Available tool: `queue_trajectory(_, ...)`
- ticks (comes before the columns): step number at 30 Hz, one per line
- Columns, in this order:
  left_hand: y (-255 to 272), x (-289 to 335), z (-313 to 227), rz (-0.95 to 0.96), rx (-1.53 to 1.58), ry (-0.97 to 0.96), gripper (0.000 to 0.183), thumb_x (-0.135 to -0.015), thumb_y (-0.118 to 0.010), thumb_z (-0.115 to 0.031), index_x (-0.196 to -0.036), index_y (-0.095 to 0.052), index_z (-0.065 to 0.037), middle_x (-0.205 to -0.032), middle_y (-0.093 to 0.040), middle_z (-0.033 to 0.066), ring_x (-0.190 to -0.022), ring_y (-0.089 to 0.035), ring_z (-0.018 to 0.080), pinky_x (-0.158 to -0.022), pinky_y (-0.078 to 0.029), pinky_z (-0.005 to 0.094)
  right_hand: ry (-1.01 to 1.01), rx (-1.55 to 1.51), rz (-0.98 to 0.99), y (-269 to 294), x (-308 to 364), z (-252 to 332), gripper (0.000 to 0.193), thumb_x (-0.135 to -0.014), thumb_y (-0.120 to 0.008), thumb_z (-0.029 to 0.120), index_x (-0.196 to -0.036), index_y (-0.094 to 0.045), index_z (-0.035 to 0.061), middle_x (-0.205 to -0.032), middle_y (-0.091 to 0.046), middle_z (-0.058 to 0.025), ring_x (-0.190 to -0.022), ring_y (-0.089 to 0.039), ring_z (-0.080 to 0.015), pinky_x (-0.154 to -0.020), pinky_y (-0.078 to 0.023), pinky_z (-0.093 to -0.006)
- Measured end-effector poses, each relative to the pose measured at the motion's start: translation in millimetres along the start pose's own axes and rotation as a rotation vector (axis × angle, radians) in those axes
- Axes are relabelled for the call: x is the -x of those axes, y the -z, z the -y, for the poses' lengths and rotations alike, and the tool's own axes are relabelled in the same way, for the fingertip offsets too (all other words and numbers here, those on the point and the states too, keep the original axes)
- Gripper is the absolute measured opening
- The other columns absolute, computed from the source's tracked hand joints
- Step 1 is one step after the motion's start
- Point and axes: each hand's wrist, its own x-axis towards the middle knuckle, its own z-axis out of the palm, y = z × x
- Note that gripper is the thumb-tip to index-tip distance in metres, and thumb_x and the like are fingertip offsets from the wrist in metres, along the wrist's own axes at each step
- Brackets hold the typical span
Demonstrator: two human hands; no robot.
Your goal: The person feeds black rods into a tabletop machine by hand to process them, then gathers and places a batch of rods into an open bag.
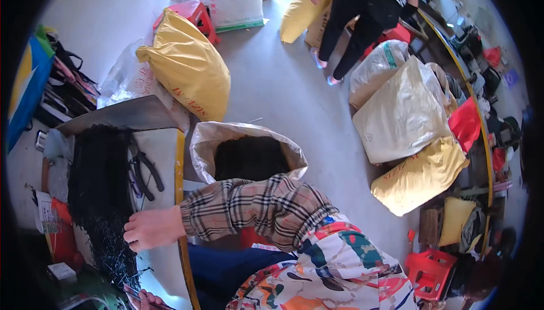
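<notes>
My right hand (154,229), its arm in a plaid sleeve, rests at the edge of a heap of thin black strands (113,247) on the white worktable (161,264). Its fingers are curled together; whatever they hold is hidden. At the lower edge my left hand (146,300) is partly in view, closed around a thin dark piece whose kind I cannot make out. A denser bundle of black strands (101,168) lies farther up the table. Beside it are dark-handled pliers (148,171) and another slim tool (136,177).
An upright metal sheet (122,114) borders the table's far end. Next to the table stands an open white sack (203,151) with black contents. Yellow sacks (190,63), pale sacks (396,117) and a red stool (432,273) stand about the floor. Another person (362,9) stands at the back.
</notes>
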Motion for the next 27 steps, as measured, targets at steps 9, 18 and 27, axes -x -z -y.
queue_trajectory(9, 17.4, 11.7, -2.3, 0.085, -0.76, -0.472, 0.022, -0.089, -0.056, 0.002, -0.11, -0.062, 0.006, -0.122, -0.059, 0.0242, -0.088, -0.061, 0.0244, -0.071, -0.052, 0.0329, 0.033, 0.021, 0.029, 12.6, 2.5, -3.0, 0.006, -0.073, -0.063, 0.02, -0.074, -0.063, 0.0136, -0.08, -0.055, -0.0031, -0.086, -0.057, -0.0225, -0.07, -0.046, -0.0383)
queue_trajectory(18, 75.0, 12.7, 8.4, 0.152, -0.513, -0.375, 0.03, -0.093, -0.051, -0.007, -0.117, -0.06, 0.007, -0.098, -0.063, 0.0132, -0.073, -0.056, 0.0157, -0.061, -0.043, 0.025, 0.021, 0.199, 0.003, 22.1, -0.6, -6.6, 0.007, -0.073, -0.06, 0.019, -0.074, -0.055, 0.0142, -0.076, -0.047, 0.0016, -0.081, -0.051, -0.0175, -0.07, -0.041, -0.0342)
queue_trajectory(27, 102.1, 13.5, -18.9, 0.194, -0.07, -0.036, 0.048, -0.088, -0.051, -0.001, -0.134, -0.041, 0.0, -0.115, -0.058, 0.013, -0.093, -0.057, 0.0172, -0.071, -0.045, 0.0249, -0.075, 0.284, -0.032, 30.0, -32.2, 19.8, 0.012, -0.069, -0.065, 0.017, -0.079, -0.059, 0.0139, -0.081, -0.049, 0.0019, -0.085, -0.048, -0.0177, -0.08, -0.039, -0.0344)
